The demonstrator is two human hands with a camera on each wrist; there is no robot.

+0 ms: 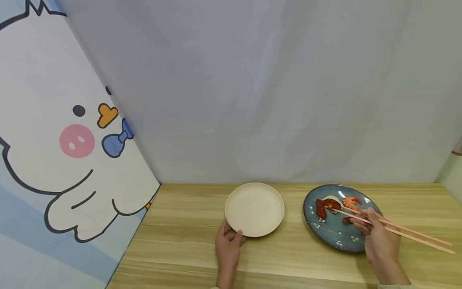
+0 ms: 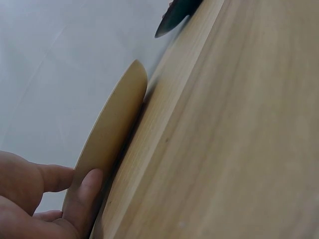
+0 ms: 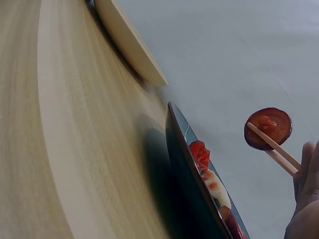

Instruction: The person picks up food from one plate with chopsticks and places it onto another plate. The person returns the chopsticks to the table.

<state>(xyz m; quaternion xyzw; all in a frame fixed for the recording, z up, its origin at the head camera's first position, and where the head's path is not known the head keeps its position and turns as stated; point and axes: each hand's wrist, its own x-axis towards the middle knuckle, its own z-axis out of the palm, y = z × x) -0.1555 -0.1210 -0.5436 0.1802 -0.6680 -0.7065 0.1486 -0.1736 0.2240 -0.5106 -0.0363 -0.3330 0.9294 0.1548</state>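
My left hand (image 1: 228, 251) grips the near-left rim of a round cream plate (image 1: 254, 210), thumb at the edge. The left wrist view has the plate (image 2: 112, 127) from the side, low over the tabletop. My right hand (image 1: 380, 243) holds a pair of wooden chopsticks (image 1: 420, 241) over a dark blue plate (image 1: 321, 237) with a white blossom pattern. Their tips pinch a round brown mushroom-like cap (image 3: 279, 122), raised above the plate in the right wrist view. On the blue plate lie a dark red piece (image 1: 321, 209), an orange shrimp (image 1: 350, 202) and a pale slice partly hidden by the cap.
Both plates stand toward the back of a wood-grain table (image 1: 180, 241). A grey-white curtain (image 1: 252, 100) hangs behind it. To the left is a cloth with a cartoon bird (image 1: 43, 88).
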